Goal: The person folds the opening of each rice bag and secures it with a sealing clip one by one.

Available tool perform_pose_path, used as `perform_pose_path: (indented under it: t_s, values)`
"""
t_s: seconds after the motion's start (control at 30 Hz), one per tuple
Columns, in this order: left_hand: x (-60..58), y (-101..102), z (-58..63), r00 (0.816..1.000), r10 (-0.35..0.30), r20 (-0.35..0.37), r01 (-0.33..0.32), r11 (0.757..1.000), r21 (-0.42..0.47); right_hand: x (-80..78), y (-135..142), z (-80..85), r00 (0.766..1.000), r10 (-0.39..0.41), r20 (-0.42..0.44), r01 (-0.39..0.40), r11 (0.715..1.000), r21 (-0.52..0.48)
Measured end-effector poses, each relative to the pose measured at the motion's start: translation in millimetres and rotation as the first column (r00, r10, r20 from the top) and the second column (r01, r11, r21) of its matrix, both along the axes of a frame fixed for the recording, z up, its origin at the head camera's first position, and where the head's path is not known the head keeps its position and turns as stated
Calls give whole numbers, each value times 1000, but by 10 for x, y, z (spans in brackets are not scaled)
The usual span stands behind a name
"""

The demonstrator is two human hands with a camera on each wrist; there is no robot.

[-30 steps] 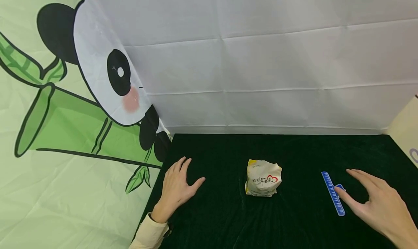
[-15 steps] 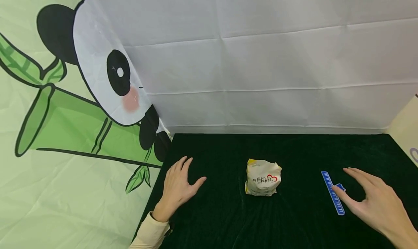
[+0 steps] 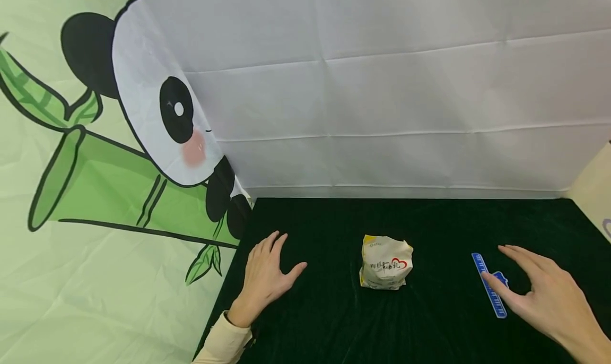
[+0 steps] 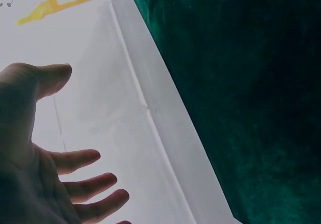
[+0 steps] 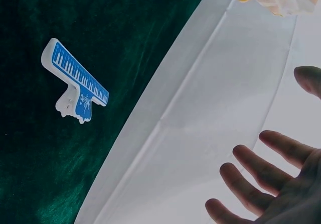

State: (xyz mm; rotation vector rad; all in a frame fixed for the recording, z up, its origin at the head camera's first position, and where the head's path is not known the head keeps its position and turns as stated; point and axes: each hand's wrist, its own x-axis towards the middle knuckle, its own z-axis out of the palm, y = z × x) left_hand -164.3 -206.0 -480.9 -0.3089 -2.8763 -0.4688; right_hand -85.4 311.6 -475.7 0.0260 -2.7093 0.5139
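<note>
We see the left hand [image 3: 267,279] and right hand [image 3: 549,297] spread, holding nothing. The crumpled packet [image 3: 385,263] sits between them; the keyboard-patterned clip [image 5: 81,78] lies near the latter, whose thumb could knock it askew if lowered carelessly.

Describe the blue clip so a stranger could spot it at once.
In the head view, find the dark green cloth, then the crumpled pale package near its middle. Go right to the person's right hand; the clip lies partly behind its thumb. Unlike the package, it is blue and white, with a bar patterned like piano keys.
</note>
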Motion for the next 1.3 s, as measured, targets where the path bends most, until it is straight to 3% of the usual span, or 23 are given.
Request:
perform_pose_path:
  t_s: [0.53,1.3]
  values:
    - [48,51,-28,999,-8,39,9,1000,-5,-25,-38,-14,998,37,47,-37,999,5]
    - [18,73,-107,997,-36,65,35,999,4,-68,-103,-30,997,73,11,-73,997,8]
